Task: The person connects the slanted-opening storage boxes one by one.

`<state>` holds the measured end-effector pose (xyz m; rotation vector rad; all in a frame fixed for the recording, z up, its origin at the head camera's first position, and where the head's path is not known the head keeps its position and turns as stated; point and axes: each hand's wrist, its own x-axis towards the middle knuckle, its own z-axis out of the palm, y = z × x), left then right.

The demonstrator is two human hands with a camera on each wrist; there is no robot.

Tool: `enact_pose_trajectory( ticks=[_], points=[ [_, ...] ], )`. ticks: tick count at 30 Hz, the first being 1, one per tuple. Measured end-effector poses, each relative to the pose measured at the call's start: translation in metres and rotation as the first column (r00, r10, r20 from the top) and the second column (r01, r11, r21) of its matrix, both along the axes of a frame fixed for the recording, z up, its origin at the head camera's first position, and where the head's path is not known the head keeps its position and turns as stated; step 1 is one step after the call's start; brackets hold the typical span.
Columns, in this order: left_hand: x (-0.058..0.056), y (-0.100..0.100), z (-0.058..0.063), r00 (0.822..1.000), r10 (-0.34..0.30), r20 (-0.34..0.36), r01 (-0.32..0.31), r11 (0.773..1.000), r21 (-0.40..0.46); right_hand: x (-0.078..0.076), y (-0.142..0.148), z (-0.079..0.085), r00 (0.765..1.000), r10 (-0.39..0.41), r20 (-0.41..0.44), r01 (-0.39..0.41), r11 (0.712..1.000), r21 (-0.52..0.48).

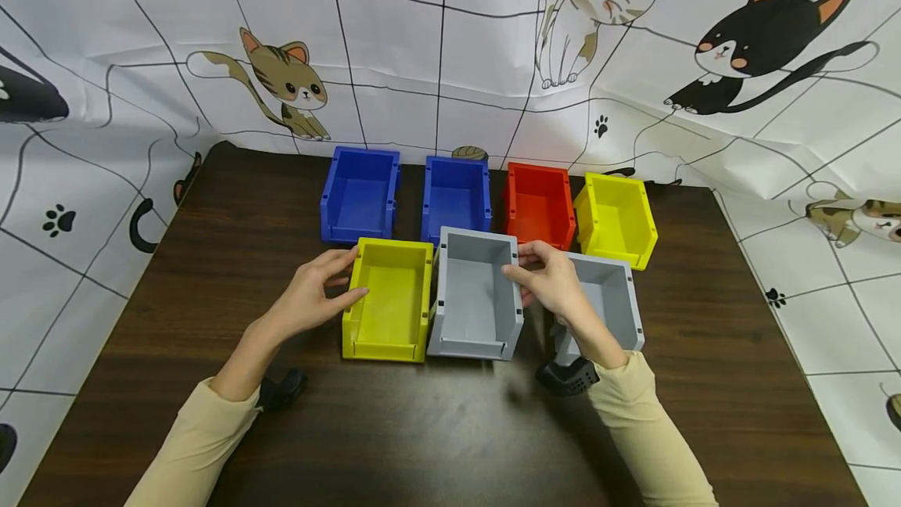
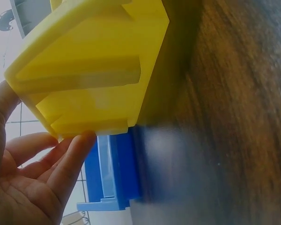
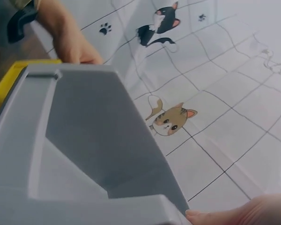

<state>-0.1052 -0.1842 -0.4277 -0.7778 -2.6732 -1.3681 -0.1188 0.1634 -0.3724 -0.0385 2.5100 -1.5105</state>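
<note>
My left hand [image 1: 310,296] holds a yellow storage bin [image 1: 389,307] by its left wall, thumb over the rim and fingers along the outside. In the left wrist view, fingertips [image 2: 86,138] touch the ribbed outer side of the yellow bin [image 2: 98,103]. A grey storage bin [image 1: 475,292] stands right beside it, low front facing me. My right hand [image 1: 556,284] pinches its right wall, thumb inside the rim, other fingers outside. In the right wrist view the grey bin [image 3: 84,112] fills the near left, and a thumb [image 3: 215,216] shows at its edge. Both bins hold nothing.
Behind, a row holds two blue bins [image 1: 360,198], [image 1: 457,194], a red bin [image 1: 540,206] and a second yellow bin [image 1: 615,217]. Another grey bin [image 1: 615,296] sits under my right forearm, partly hidden. The dark wooden table [image 1: 422,444] meets a cat-print curtain [image 1: 394,37] at the back.
</note>
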Motion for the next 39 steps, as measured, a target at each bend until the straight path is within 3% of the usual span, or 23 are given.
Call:
enact_pose_trajectory(
  ticks=[8,21,26,29,31,34,37,39],
  points=[
    [-0.001,-0.001,0.001,1.000,-0.007,-0.009,0.007,1.000,0.000,-0.005,0.001,-0.001,0.994,0.020,0.106,-0.002,0.985,-0.171],
    [0.000,-0.003,0.000,0.999,-0.007,-0.051,0.007,1.000,-0.006,-0.009,0.001,-0.002,0.990,0.038,0.137,-0.009,0.978,-0.210],
    [-0.002,-0.003,0.000,0.998,-0.011,-0.059,0.008,0.999,-0.043,-0.008,0.004,-0.003,0.995,0.043,0.091,-0.031,0.991,-0.134],
    [-0.003,-0.002,0.000,0.998,-0.017,-0.053,0.014,0.998,-0.062,-0.004,0.004,-0.003,0.997,0.054,-0.058,-0.055,0.998,-0.012],
    [-0.003,-0.002,0.000,0.999,-0.016,-0.043,0.014,0.998,-0.064,0.000,0.000,-0.004,0.974,0.087,-0.207,-0.067,0.992,0.104],
    [-0.002,-0.002,0.001,0.999,-0.010,-0.038,0.007,0.998,-0.064,0.008,-0.011,-0.002,0.889,0.181,-0.420,-0.067,0.960,0.272],
    [-0.001,-0.002,0.001,0.999,-0.008,-0.040,0.006,0.998,-0.060,0.014,-0.024,0.000,0.808,0.292,-0.512,-0.076,0.913,0.400],
    [-0.001,-0.003,0.001,0.999,-0.010,-0.042,0.008,0.998,-0.057,0.018,-0.033,0.003,0.768,0.366,-0.525,-0.084,0.871,0.484]
  ],
)
